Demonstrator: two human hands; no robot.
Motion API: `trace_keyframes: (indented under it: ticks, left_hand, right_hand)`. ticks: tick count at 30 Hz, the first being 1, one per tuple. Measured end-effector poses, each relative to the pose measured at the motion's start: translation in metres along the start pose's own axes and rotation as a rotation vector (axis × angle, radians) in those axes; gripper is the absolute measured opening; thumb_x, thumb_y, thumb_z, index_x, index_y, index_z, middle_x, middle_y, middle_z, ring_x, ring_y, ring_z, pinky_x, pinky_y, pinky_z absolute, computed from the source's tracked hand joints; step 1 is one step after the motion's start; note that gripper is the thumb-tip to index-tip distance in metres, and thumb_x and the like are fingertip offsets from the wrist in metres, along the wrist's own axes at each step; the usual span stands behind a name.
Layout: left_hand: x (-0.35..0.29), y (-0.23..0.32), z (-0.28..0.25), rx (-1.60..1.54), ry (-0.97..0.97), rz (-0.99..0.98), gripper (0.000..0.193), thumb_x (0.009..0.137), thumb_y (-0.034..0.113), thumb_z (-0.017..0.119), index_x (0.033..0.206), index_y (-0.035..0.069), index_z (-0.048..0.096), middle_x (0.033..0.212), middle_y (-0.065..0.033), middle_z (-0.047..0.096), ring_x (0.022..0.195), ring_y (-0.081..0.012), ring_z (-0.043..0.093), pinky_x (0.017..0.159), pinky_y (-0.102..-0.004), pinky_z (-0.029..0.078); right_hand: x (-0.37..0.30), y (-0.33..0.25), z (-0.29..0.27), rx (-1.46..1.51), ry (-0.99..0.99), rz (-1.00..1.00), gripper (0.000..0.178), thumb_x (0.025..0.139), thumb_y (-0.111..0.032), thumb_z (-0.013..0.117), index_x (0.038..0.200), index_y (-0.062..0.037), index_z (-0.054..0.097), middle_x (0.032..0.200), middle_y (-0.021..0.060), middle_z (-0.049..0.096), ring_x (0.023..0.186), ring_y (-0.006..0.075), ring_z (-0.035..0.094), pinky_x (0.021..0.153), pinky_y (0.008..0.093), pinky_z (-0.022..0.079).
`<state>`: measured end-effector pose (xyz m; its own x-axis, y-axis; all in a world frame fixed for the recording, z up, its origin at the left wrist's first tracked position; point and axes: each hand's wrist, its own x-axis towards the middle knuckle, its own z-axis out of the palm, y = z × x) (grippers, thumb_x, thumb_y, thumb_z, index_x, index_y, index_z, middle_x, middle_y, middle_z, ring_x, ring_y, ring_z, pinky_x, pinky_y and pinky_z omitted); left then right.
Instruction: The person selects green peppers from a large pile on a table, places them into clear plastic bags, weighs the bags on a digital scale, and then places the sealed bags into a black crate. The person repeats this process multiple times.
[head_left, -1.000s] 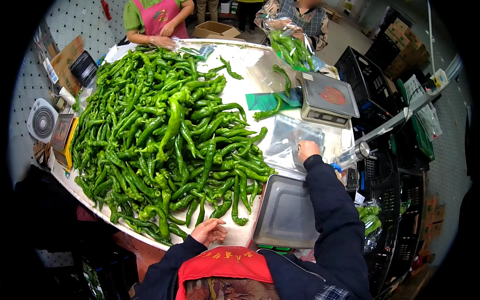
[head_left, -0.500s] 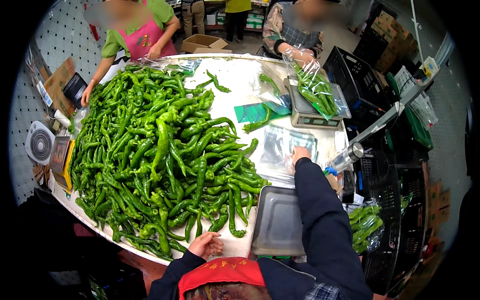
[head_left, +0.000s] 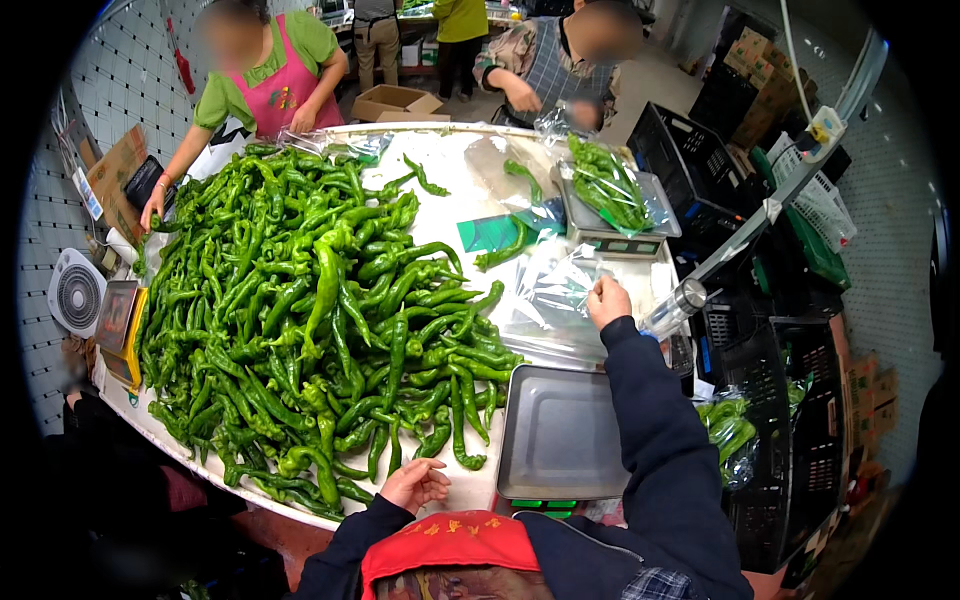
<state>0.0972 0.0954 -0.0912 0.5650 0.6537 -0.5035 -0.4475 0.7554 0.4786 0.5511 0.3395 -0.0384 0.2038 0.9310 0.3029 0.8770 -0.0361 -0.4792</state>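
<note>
A large heap of long green peppers (head_left: pixel 310 300) covers the left part of the white table. My right hand (head_left: pixel 608 302) is closed on the edge of a clear plastic bag (head_left: pixel 560 283), which rises from a stack of flat bags. Near the table's front edge my left hand (head_left: pixel 415 486) hovers with loosely bent fingers apart, nothing in it, close to the nearest peppers. Between my arms lies the grey metal pan of a scale (head_left: pixel 562 435); nothing is on it. A clear bottle (head_left: pixel 678 308) lies tilted just right of my right hand.
Across the table, a second scale (head_left: pixel 606 232) bears a filled bag of peppers (head_left: pixel 608 185) beside a person in a checked apron (head_left: pixel 565 70). Another person in a pink apron (head_left: pixel 285 85) reaches into the heap. Black crates (head_left: pixel 690 165) and a slanted metal pole (head_left: pixel 770 210) stand at right.
My right hand has lifted a bag's edge off the stack. The far-right person's hand has drawn back from the filled bag, which now rests on the scale. My left hand has barely moved.
</note>
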Motion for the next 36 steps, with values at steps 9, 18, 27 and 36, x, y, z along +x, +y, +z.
trace_keyframes:
  ticks: [9, 18, 27, 36]
  left_hand:
    - [0.031, 0.035, 0.072, 0.242, -0.142, 0.118, 0.031, 0.102, 0.023, 0.049, 0.126, 0.004, 0.049, 0.102, -0.0146, 0.066, 0.090, -0.0244, 0.067, 0.079, -0.0369, 0.055]
    - [0.089, 0.120, 0.220, 1.829, 0.317, 1.461, 0.070, 0.078, 0.029, 0.076, 0.137, 0.005, 0.048, 0.140, -0.0205, 0.045, 0.134, -0.0379, 0.039, 0.111, -0.0508, 0.029]
    - [0.182, 0.119, 0.216, 1.543, 0.063, 0.811, 0.012, 0.087, 0.010, 0.062, 0.085, -0.002, 0.059, 0.070, -0.0097, 0.065, 0.061, -0.0189, 0.062, 0.059, -0.0336, 0.050]
    - [0.166, 0.124, 0.219, 0.705, -0.102, 0.064, 0.003, 0.089, 0.005, 0.063, 0.087, 0.002, 0.062, 0.080, -0.0064, 0.067, 0.074, -0.0157, 0.068, 0.073, -0.0342, 0.059]
  right_hand:
    - [-0.068, -0.084, -0.065, -0.040, 0.211, -0.363, 0.014, 0.079, -0.007, 0.065, 0.083, -0.0054, 0.052, 0.082, 0.0138, 0.055, 0.081, 0.0353, 0.057, 0.070, 0.0452, 0.047]
    - [-0.144, -0.085, -0.048, -0.123, 0.243, -0.556, 0.017, 0.073, -0.007, 0.066, 0.081, -0.0060, 0.051, 0.079, 0.0112, 0.051, 0.078, 0.0296, 0.055, 0.068, 0.0401, 0.047]
    - [-0.157, -0.099, -0.059, 0.269, 0.152, -0.193, 0.018, 0.085, -0.013, 0.066, 0.084, -0.0024, 0.052, 0.079, 0.0112, 0.056, 0.073, 0.0319, 0.059, 0.065, 0.0395, 0.049]
    - [-0.139, -0.104, -0.037, 0.806, -0.120, 0.224, 0.030, 0.091, -0.027, 0.067, 0.095, 0.0023, 0.059, 0.077, 0.0121, 0.067, 0.063, 0.0175, 0.066, 0.058, 0.0320, 0.052]
